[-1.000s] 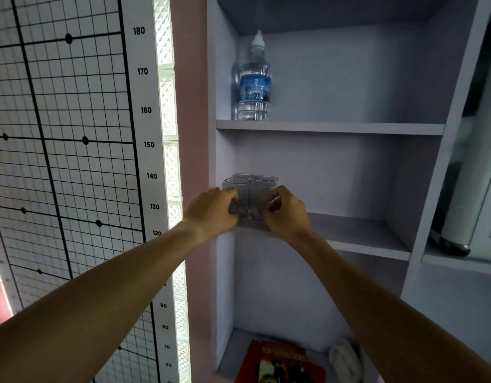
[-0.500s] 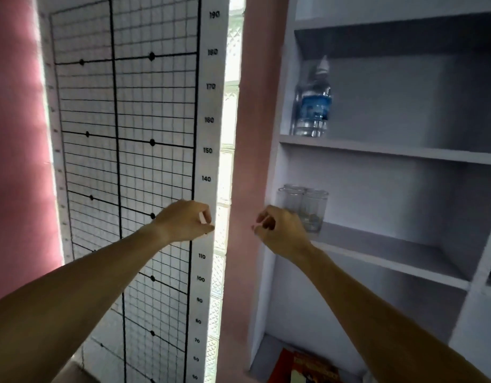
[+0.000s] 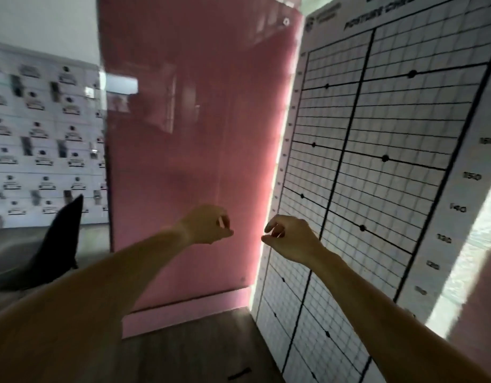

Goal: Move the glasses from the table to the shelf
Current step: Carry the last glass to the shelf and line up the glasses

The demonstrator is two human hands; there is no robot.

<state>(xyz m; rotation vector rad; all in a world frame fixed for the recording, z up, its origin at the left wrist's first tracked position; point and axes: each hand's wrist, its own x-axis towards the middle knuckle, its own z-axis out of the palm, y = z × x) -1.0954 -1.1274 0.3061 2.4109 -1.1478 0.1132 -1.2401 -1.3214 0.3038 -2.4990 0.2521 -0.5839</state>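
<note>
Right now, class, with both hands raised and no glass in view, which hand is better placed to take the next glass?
Neither clearly. The left hand and right hand are level, loosely curled and empty, in front of the pink wall and grid chart. No table or glasses are visible, so the frame cannot settle it.

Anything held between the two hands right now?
No. In the head view the left hand and right hand are loosely curled and empty; between them shows only the pink wall.

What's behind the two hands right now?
Behind the left hand is the pink wall; behind the right hand, the grid chart's edge. No glasses or shelf in view.
</note>
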